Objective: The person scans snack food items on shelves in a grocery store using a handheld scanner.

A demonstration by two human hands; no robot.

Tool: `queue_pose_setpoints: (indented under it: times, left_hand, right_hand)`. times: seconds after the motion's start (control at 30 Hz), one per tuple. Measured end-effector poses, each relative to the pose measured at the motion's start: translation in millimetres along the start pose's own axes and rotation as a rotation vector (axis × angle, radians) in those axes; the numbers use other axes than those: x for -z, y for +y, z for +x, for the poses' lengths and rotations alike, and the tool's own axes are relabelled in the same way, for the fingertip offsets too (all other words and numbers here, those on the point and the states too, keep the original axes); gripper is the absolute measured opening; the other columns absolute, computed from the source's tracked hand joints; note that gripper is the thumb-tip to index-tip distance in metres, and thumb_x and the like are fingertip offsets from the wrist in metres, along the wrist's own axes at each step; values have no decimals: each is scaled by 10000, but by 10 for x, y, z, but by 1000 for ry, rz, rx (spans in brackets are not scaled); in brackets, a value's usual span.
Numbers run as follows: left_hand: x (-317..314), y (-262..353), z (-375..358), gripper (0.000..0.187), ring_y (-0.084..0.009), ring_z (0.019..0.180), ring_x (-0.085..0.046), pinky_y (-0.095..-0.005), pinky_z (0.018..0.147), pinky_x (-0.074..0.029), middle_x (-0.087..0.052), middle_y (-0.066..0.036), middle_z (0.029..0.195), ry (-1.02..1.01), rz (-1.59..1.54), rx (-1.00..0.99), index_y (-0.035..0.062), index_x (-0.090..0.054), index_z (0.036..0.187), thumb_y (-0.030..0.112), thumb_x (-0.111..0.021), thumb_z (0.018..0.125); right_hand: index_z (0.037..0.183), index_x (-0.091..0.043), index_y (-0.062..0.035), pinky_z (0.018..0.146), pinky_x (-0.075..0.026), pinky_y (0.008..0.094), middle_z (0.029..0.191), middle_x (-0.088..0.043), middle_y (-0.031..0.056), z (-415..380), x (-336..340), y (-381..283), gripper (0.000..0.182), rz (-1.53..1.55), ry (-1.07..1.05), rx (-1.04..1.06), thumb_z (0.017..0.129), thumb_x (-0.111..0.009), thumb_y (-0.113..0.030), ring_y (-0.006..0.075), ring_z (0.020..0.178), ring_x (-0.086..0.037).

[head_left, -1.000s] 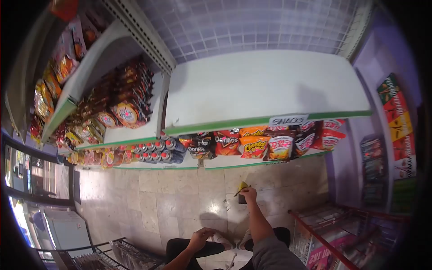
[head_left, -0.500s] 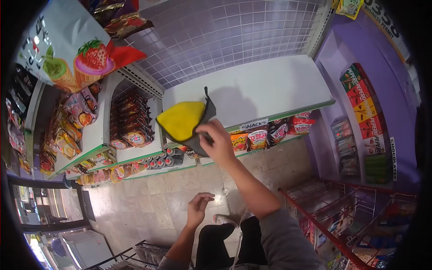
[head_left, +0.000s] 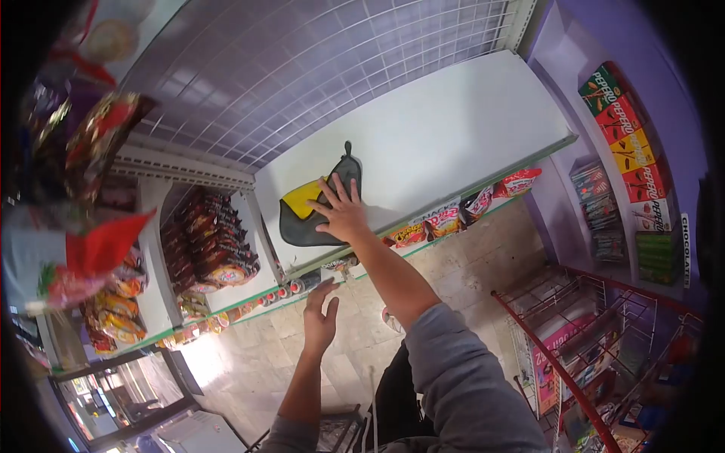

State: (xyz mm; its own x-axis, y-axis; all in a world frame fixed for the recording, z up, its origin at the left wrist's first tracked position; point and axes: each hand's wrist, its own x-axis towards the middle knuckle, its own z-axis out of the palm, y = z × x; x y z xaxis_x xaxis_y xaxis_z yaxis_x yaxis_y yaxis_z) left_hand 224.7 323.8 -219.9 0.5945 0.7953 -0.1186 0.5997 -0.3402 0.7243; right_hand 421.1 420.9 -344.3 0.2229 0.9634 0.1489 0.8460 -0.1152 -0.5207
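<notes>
A grey and yellow cleaning cloth (head_left: pixel 298 230) with a small hanging loop lies partly folded on the left part of a white shelf (head_left: pixel 461 124). My right hand (head_left: pixel 345 214) is flat on the cloth's right side, fingers spread. Below the shelf's front edge, my left hand (head_left: pixel 320 323) hangs in the air with its thumb and fingers apart, holding nothing.
Snack packs (head_left: pixel 444 220) line the lower shelf. Packaged goods (head_left: pixel 215 241) fill the shelves at left, and blurred bags hang near the upper left. Pepero boxes (head_left: pixel 619 117) stand at right, above a red wire rack (head_left: pixel 555 355).
The cloth went from hanging in my right hand to lying on the shelf. My right hand opened and flattened onto it. My left hand moved up toward the shelf edge. The view shifted.
</notes>
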Motion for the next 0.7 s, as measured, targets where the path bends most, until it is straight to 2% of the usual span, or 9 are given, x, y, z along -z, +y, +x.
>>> queue_pose_setpoints:
  times: [0.1,0.23,0.33,0.37,0.47,0.53,0.63,0.67,0.7]
  left_hand:
    - [3,-58,390,363,-331,1302,-366,-427,1048,-330,-431,-145,1381,-27,235,-72,84,-548,1224,51,-565,862]
    - [-126,-250,722,491,-358,1389,-206,-502,1096,-222,-254,-150,1497,-141,401,7,118,-403,1381,193,-539,916]
    - [-333,-312,879,564,-399,1396,-158,-561,1090,-188,-185,-189,1515,-255,444,45,150,-341,1425,305,-540,921]
    - [-417,-261,880,573,-406,1394,-157,-568,1086,-192,-184,-198,1512,-275,505,40,151,-340,1426,313,-547,917]
    - [-502,-253,872,608,-441,1378,-173,-595,1067,-207,-175,-227,1505,-300,557,35,150,-335,1427,348,-568,901]
    - [-474,-213,920,616,-445,1372,-187,-593,1065,-216,-178,-229,1504,-318,574,48,151,-332,1429,354,-570,898]
    - [-437,-193,944,632,-450,1362,-208,-593,1060,-229,-186,-235,1498,-355,625,30,150,-330,1429,381,-570,892]
    - [-423,-208,944,637,-449,1361,-213,-594,1059,-231,-189,-236,1496,-362,639,20,151,-326,1431,391,-567,892]
    - [-421,-230,948,642,-448,1359,-218,-595,1058,-233,-193,-237,1495,-368,651,11,152,-323,1432,401,-563,891]
  right_hand:
    - [1324,-502,-271,1090,-91,635,1502,-261,95,204,365,804,627,-226,187,-130,782,-573,-578,395,1406,-97]
    - [1210,-555,-154,998,-239,674,1296,-465,133,-184,1617,2702,590,-335,406,-307,715,-689,-445,435,1309,-288]
    - [1456,-250,-291,1007,-187,712,1511,-198,153,-1007,2309,3933,737,-588,266,-761,843,-452,-646,483,1366,-124]
    - [1461,-229,-290,1004,-163,723,1521,-169,145,-1203,2344,4290,744,-549,333,-849,846,-465,-635,486,1371,-102]
    - [1428,-314,-226,1009,-106,727,1520,-176,152,-757,2515,4094,771,-482,171,-1129,805,-522,-632,479,1380,-71]
    - [1397,-365,-183,990,-107,744,1508,-200,170,-354,2191,3827,791,-503,249,-904,771,-549,-629,495,1374,-66]
    - [1273,-518,-335,977,-32,768,1440,-299,234,293,1500,2628,681,-344,359,-373,675,-607,-649,505,1368,-83]
    - [1276,-521,-314,996,-28,753,1425,-318,239,472,1041,2268,692,-266,521,-229,669,-621,-632,493,1375,-86]
    - [1286,-519,-288,1021,-28,729,1445,-317,191,599,839,1740,654,-215,392,-257,716,-609,-598,474,1384,-78]
